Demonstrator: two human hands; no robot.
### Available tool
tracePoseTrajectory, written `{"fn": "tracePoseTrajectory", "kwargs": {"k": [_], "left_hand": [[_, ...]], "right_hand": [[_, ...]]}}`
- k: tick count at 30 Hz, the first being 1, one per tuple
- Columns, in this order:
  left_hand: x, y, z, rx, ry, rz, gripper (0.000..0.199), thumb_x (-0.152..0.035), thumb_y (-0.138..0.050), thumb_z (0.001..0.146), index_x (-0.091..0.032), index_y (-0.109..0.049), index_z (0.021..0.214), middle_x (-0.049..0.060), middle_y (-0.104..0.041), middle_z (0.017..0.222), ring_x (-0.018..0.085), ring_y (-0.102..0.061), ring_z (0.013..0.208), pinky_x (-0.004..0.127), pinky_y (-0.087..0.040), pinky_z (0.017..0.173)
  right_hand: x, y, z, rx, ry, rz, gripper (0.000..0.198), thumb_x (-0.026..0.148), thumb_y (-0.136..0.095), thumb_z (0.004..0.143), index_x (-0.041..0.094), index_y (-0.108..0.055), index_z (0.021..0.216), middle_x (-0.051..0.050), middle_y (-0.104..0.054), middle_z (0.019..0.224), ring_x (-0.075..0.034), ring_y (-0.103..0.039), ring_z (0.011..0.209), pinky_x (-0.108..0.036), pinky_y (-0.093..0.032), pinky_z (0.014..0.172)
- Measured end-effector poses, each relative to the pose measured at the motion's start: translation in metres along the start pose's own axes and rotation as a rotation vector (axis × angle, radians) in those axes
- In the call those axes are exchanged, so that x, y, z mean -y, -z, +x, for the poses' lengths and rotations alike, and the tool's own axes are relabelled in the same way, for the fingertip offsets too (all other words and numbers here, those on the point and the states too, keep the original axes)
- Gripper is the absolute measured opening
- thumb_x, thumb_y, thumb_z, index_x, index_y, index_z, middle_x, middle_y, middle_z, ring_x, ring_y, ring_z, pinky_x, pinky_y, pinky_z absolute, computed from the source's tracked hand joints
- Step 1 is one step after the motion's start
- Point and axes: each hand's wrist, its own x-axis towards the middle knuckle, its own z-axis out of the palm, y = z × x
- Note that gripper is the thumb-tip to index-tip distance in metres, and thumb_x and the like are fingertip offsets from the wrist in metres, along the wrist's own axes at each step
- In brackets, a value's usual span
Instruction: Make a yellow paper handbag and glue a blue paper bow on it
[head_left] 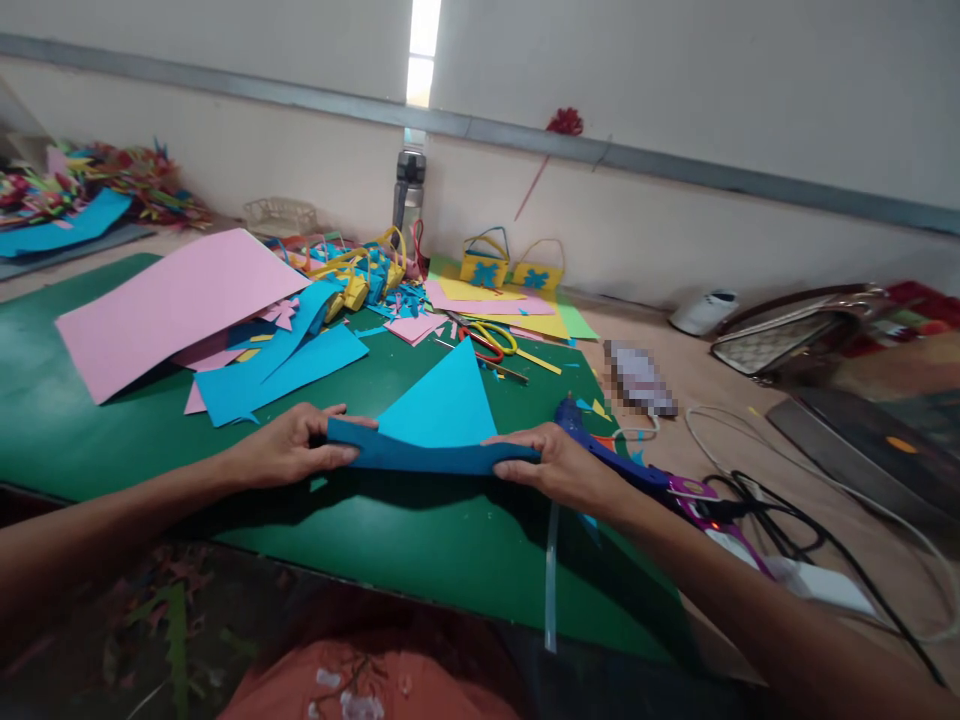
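Note:
A blue foam sheet (431, 462) is stretched between my hands as a long, slightly sagging strip above the green mat. My left hand (300, 445) pinches its left end between thumb and fingers. At the other end, my right hand (544, 462) grips it the same way. Behind the strip rises a brighter blue triangular piece (442, 400); whether it belongs to the same sheet I cannot tell. Red-handled scissors (486, 345) and yellow-handled scissors (499, 338) lie just beyond. Close to my right hand is a blue glue gun (600, 445), partly hidden by my forearm.
A large pink sheet (187, 300) and cut blue sheets (281, 375) lie on the green mat (247, 540) at left. Small yellow bags (485, 268) stand at the back near a bottle (409, 190). Cables and a power strip (821, 585) run along the right. A glue stick (552, 580) overhangs the front edge.

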Motion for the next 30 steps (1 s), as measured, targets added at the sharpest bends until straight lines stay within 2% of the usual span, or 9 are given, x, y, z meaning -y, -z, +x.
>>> {"fn": "tracePoseTrajectory", "kwargs": {"k": [2,4,7,10,14,17,20,23,30], "left_hand": [[-0.002,-0.003,0.000,-0.063,0.116,-0.038,0.037,-0.044,-0.049,0.080,-0.015,-0.060,0.059,0.000,-0.063,0.059,0.015,-0.058,0.061,0.029,-0.048,0.067],[-0.005,-0.006,0.001,-0.130,0.196,-0.093,0.037,-0.044,-0.052,0.078,-0.015,-0.053,0.055,-0.003,-0.052,0.051,0.011,-0.048,0.049,0.022,-0.041,0.051],[-0.008,-0.011,0.004,-0.234,0.206,-0.199,0.025,-0.038,-0.059,0.073,-0.015,-0.059,0.083,-0.002,-0.055,0.067,0.012,-0.050,0.059,0.022,-0.041,0.054],[-0.010,-0.013,0.006,-0.312,0.259,-0.136,0.046,-0.034,-0.061,0.071,-0.015,-0.054,0.112,-0.004,-0.048,0.063,0.012,-0.046,0.056,0.022,-0.037,0.051],[-0.014,-0.013,0.008,-0.370,0.308,0.035,0.052,-0.033,-0.061,0.070,-0.016,-0.052,0.119,-0.008,-0.028,0.053,0.010,-0.033,0.048,0.021,-0.026,0.044],[-0.015,-0.013,0.010,-0.367,0.294,0.014,0.050,-0.034,-0.060,0.072,-0.017,-0.052,0.118,-0.007,-0.033,0.056,0.010,-0.036,0.050,0.021,-0.029,0.046],[-0.013,-0.014,0.013,-0.369,0.277,-0.012,0.047,-0.034,-0.057,0.073,-0.015,-0.051,0.116,-0.005,-0.046,0.063,0.012,-0.045,0.057,0.022,-0.036,0.051],[-0.010,-0.014,0.016,-0.390,0.236,0.055,0.044,-0.033,-0.054,0.074,-0.015,-0.052,0.114,-0.001,-0.056,0.073,0.014,-0.051,0.064,0.024,-0.040,0.058],[-0.009,-0.016,0.017,-0.418,0.182,0.205,0.042,-0.032,-0.051,0.076,-0.015,-0.053,0.115,0.002,-0.060,0.085,0.016,-0.053,0.072,0.026,-0.042,0.068]], "right_hand": [[0.000,-0.001,0.003,-0.044,-0.016,0.012,0.024,0.037,-0.059,0.068,0.018,-0.053,0.054,0.004,-0.052,0.052,-0.013,-0.048,0.051,-0.025,-0.038,0.051],[0.001,-0.003,0.008,-0.093,-0.028,0.018,0.027,0.038,-0.057,0.067,0.019,-0.045,0.052,0.006,-0.043,0.050,-0.010,-0.041,0.047,-0.023,-0.033,0.046],[0.001,-0.005,0.015,-0.138,-0.036,0.010,0.026,0.038,-0.056,0.065,0.020,-0.042,0.054,0.006,-0.040,0.051,-0.010,-0.038,0.048,-0.023,-0.030,0.046],[0.002,-0.007,0.022,-0.172,-0.038,-0.030,0.025,0.038,-0.056,0.064,0.020,-0.041,0.053,0.006,-0.037,0.051,-0.010,-0.034,0.048,-0.023,-0.028,0.046],[0.001,-0.008,0.029,-0.243,-0.026,-0.122,0.029,0.035,-0.056,0.066,0.020,-0.036,0.050,0.006,-0.033,0.051,-0.009,-0.030,0.049,-0.024,-0.022,0.047],[0.000,-0.009,0.031,-0.272,-0.007,-0.183,0.029,0.033,-0.054,0.068,0.020,-0.035,0.051,0.006,-0.033,0.052,-0.009,-0.030,0.050,-0.024,-0.021,0.048],[-0.001,-0.011,0.031,-0.297,0.013,-0.235,0.029,0.034,-0.052,0.071,0.021,-0.034,0.052,0.006,-0.032,0.053,-0.009,-0.030,0.050,-0.024,-0.022,0.049],[-0.002,-0.011,0.031,-0.314,0.025,-0.284,0.027,0.034,-0.050,0.072,0.021,-0.036,0.054,0.005,-0.033,0.053,-0.010,-0.032,0.051,-0.025,-0.022,0.049],[-0.003,-0.010,0.035,-0.353,0.060,-0.425,0.029,0.035,-0.048,0.076,0.021,-0.036,0.054,0.004,-0.036,0.052,-0.012,-0.034,0.051,-0.025,-0.023,0.050]]}}
